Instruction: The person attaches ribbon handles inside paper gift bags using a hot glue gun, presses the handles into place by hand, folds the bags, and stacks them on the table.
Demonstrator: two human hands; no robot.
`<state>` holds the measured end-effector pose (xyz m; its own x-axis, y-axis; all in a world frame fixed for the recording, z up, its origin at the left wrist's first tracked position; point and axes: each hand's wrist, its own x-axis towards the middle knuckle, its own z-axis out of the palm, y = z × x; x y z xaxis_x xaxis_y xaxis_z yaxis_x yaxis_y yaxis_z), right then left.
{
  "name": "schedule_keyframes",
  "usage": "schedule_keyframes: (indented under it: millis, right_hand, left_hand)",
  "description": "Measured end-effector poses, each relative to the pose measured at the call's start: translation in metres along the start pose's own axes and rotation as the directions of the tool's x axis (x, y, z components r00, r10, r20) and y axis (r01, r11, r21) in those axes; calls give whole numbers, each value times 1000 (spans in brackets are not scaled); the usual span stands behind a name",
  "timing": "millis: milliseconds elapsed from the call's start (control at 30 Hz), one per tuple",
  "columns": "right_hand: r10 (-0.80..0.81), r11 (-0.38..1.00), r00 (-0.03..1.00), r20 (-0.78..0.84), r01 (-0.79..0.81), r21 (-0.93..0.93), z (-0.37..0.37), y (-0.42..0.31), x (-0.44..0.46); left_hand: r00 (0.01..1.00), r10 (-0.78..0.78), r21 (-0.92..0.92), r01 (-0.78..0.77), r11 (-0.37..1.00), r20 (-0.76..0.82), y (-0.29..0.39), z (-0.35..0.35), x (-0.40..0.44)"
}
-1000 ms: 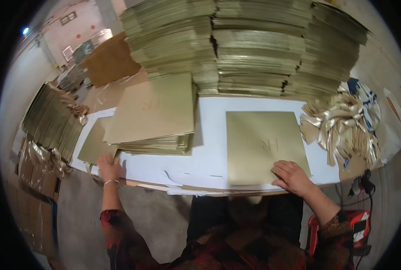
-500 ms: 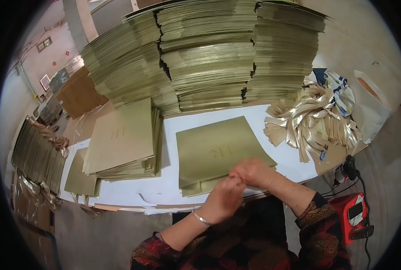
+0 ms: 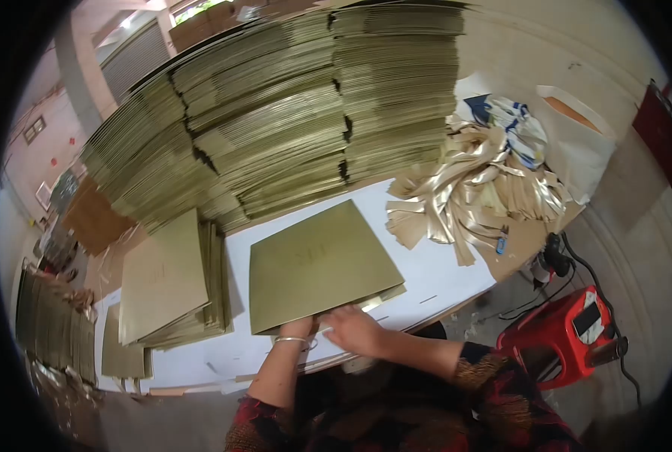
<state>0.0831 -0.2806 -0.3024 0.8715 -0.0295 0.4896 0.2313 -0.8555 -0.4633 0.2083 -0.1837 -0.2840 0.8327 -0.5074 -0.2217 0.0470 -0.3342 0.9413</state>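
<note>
A gold-green folded card (image 3: 321, 264) lies on the white sheet (image 3: 434, 275) in front of me, its near edge lifted a little. My left hand (image 3: 297, 328) is at that edge, its fingers hidden under the card. Beside it, my right hand (image 3: 351, 329) is at the same edge with its fingers bent; whether they hold anything is too small to make out. To the left, a pile of similar cards (image 3: 166, 275) sits on the sheet, with another card (image 3: 121, 346) partly beneath it.
Tall stacks of cards (image 3: 276, 113) line the table's back. Satin ribbons (image 3: 464, 188) lie at the right near a small blue object (image 3: 501, 245). A red stool (image 3: 558, 339) and black cables (image 3: 607, 301) are at the lower right. More cards (image 3: 53, 324) stand far left.
My left hand has come from the left pile to the middle card. Both hands, together above its near edge half a second ago, are now at that edge, which has lifted. The view has swung right.
</note>
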Motion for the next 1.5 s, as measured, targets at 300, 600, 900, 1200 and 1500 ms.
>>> schedule_keyframes:
  millis: [300,600,900,1200,1500]
  right_hand:
    - [361,918,886,-291,-282,279,-32,105,12]
    - [466,874,881,84,-473,111,-150,58,-3]
    - [449,509,776,-444,-630,-587,-201,175,-74]
    - [271,927,929,-253,-323,-191,-129,81,-45]
    - [445,896,893,-73,-443,46,-129,71,-14]
  left_hand:
    - [982,-118,-634,-3,773,-150,-27,-85,10]
    - [881,474,679,-353,643,9,1,-52,-46]
    - [873,463,928,-288,237,153,6,-50,-58]
    - [974,97,917,-227,327,206,34,-51,-30]
    - [974,-68,849,-152,507,215,31,-46,-17]
